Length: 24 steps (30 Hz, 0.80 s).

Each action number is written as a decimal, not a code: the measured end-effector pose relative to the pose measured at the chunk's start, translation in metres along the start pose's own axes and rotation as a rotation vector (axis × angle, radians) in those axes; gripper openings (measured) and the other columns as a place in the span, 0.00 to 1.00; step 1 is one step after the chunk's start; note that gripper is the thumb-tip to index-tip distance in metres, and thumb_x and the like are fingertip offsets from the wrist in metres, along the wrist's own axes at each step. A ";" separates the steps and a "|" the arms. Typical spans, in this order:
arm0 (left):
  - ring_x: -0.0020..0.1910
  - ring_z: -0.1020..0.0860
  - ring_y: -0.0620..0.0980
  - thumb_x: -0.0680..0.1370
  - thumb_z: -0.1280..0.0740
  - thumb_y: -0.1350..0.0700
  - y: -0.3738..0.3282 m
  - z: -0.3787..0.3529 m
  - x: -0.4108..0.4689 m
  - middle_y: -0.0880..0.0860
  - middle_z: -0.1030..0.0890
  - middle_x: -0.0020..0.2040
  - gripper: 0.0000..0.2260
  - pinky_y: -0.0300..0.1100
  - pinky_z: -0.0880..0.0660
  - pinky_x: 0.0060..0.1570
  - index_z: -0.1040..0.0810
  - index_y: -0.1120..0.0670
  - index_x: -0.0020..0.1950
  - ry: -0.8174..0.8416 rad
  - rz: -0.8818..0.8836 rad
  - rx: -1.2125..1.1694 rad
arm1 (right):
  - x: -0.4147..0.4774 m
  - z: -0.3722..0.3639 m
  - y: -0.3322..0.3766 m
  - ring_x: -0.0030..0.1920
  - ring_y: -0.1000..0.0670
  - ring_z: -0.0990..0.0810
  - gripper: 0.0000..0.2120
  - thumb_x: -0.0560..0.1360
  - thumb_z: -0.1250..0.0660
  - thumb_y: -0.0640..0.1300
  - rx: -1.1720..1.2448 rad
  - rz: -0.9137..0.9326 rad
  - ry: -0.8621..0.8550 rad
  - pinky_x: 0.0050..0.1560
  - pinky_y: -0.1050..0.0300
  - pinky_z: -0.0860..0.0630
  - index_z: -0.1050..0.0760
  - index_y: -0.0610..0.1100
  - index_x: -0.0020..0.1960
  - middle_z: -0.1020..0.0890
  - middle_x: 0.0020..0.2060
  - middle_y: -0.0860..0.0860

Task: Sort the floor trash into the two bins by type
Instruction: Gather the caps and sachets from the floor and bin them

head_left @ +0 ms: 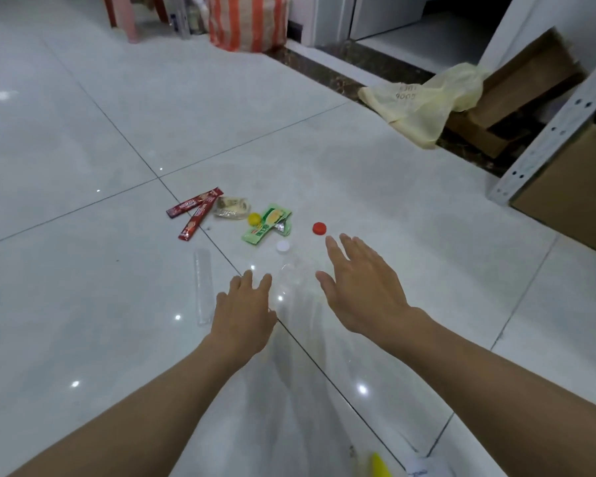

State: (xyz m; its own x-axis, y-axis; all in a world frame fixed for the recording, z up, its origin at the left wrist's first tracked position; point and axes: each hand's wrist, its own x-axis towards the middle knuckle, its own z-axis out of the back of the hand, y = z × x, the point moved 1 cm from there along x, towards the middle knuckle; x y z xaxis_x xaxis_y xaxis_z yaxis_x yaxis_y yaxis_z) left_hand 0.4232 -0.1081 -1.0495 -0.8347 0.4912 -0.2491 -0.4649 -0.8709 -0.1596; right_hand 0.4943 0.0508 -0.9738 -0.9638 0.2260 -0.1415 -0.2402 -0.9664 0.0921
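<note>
Setting: lived-in home interior or back room used partly for storage. Evidence: glossy white tiled floor (83,132); striped woven bag (246,20) by far wall; cardboard boxes (565,187) under perforated metal shelving upright (558,132); dark stone door threshold (341,68).

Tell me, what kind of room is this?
Probably a home or a storage room. The floor has shiny white tiles, cardboard boxes sit beside a metal shelf post, and a striped bag stands by the wall.

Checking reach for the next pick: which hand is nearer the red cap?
Right. The right hand has fingertips just below the red cap; the left hand is farther back, to its left.
</note>
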 end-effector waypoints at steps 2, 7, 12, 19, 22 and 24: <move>0.72 0.39 0.56 0.80 0.39 0.49 0.008 -0.016 0.003 0.56 0.40 0.74 0.27 0.50 0.34 0.64 0.45 0.49 0.77 0.054 0.014 -0.009 | 0.005 -0.005 0.003 0.78 0.45 0.51 0.28 0.83 0.53 0.55 0.000 0.007 0.014 0.76 0.52 0.52 0.55 0.44 0.79 0.49 0.78 0.45; 0.61 0.33 0.55 0.78 0.38 0.58 0.019 -0.045 0.007 0.56 0.33 0.63 0.22 0.45 0.28 0.55 0.36 0.53 0.72 0.115 0.013 -0.053 | 0.013 -0.015 0.004 0.78 0.45 0.52 0.29 0.84 0.53 0.54 0.015 0.006 0.056 0.76 0.53 0.52 0.56 0.45 0.79 0.50 0.79 0.45; 0.54 0.34 0.52 0.73 0.42 0.68 0.024 -0.049 0.011 0.54 0.33 0.54 0.17 0.39 0.30 0.49 0.29 0.57 0.60 0.073 0.003 -0.087 | 0.018 -0.024 0.000 0.78 0.46 0.52 0.28 0.84 0.53 0.54 0.014 0.005 0.082 0.75 0.53 0.51 0.56 0.45 0.79 0.50 0.79 0.46; 0.55 0.32 0.52 0.75 0.38 0.68 0.026 -0.027 0.027 0.55 0.31 0.56 0.18 0.42 0.26 0.49 0.29 0.57 0.63 -0.091 -0.071 -0.120 | 0.049 -0.052 0.004 0.78 0.44 0.51 0.32 0.82 0.46 0.55 0.084 -0.002 0.164 0.74 0.50 0.45 0.55 0.46 0.79 0.49 0.79 0.45; 0.56 0.32 0.52 0.77 0.37 0.66 0.024 -0.016 0.033 0.55 0.31 0.58 0.17 0.42 0.27 0.51 0.30 0.56 0.65 -0.134 -0.089 -0.132 | 0.071 -0.067 0.008 0.78 0.43 0.53 0.34 0.81 0.43 0.56 0.114 -0.008 0.215 0.74 0.47 0.45 0.56 0.48 0.79 0.53 0.79 0.45; 0.57 0.31 0.51 0.77 0.35 0.65 0.024 -0.013 0.035 0.55 0.31 0.59 0.19 0.41 0.27 0.52 0.30 0.55 0.66 -0.156 -0.090 -0.140 | 0.086 -0.077 0.010 0.78 0.42 0.55 0.37 0.79 0.40 0.57 0.123 -0.024 0.238 0.74 0.44 0.46 0.57 0.50 0.79 0.56 0.79 0.45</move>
State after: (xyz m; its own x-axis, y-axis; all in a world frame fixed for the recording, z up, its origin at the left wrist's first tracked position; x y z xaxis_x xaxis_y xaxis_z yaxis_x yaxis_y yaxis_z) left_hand 0.3863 -0.1118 -1.0747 -0.8324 0.5485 -0.0790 -0.5029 -0.8075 -0.3081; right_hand 0.4182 0.0508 -1.0607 -0.9068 0.1999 -0.3712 -0.2893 -0.9355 0.2030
